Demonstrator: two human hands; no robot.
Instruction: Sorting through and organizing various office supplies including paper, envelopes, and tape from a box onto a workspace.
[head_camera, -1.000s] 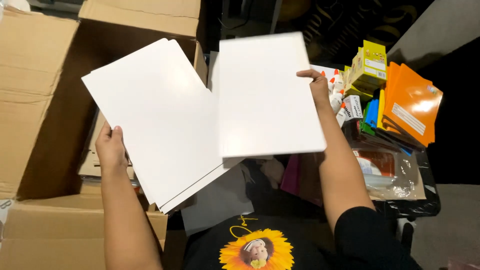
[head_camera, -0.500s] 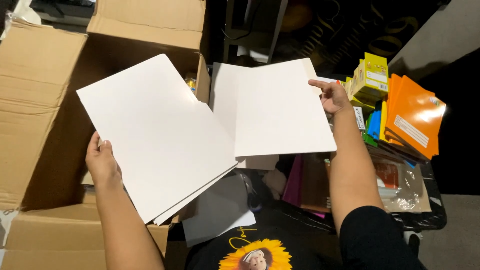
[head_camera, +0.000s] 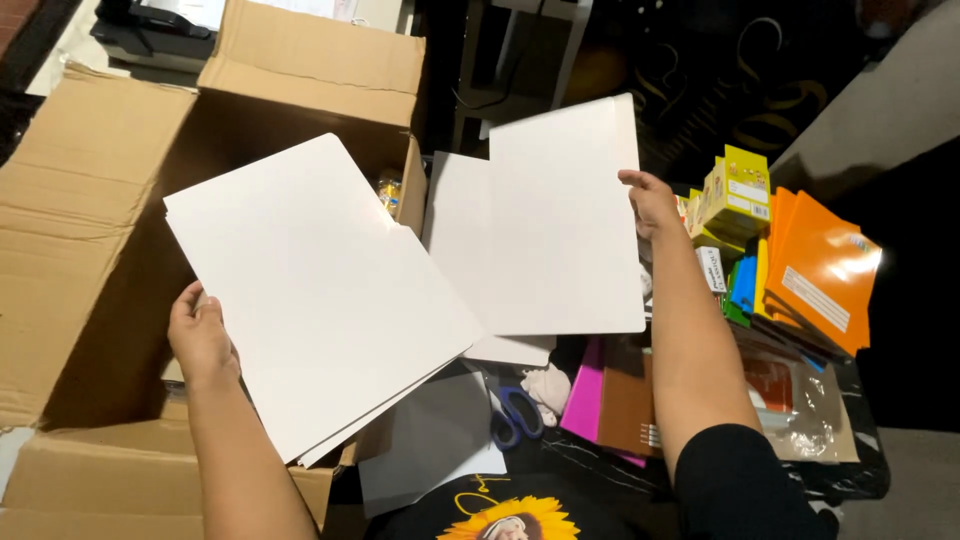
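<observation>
White sheets held up in both hands over an open cardboard box (head_camera: 90, 230).

Orange folders (head_camera: 820, 265), yellow packets (head_camera: 735, 195) and blue-handled scissors (head_camera: 515, 415) lie to the right and below, partly hidden by the sheets. The left hand (head_camera: 200, 335) is clamped on a fanned stack of white sheets (head_camera: 310, 290); the right hand (head_camera: 650, 200) pinches the edge of a single white sheet (head_camera: 565, 220), plain and unmarked, overlapping the stack's corner.

We see a stack of blank white sheets (head_camera: 310, 300), rounded at the corners, fanned slightly and tilted across the centre-left of the frame; a single white sheet (head_camera: 565, 220) stands nearly upright at centre, its lower left corner tucked behind the stack.
</observation>
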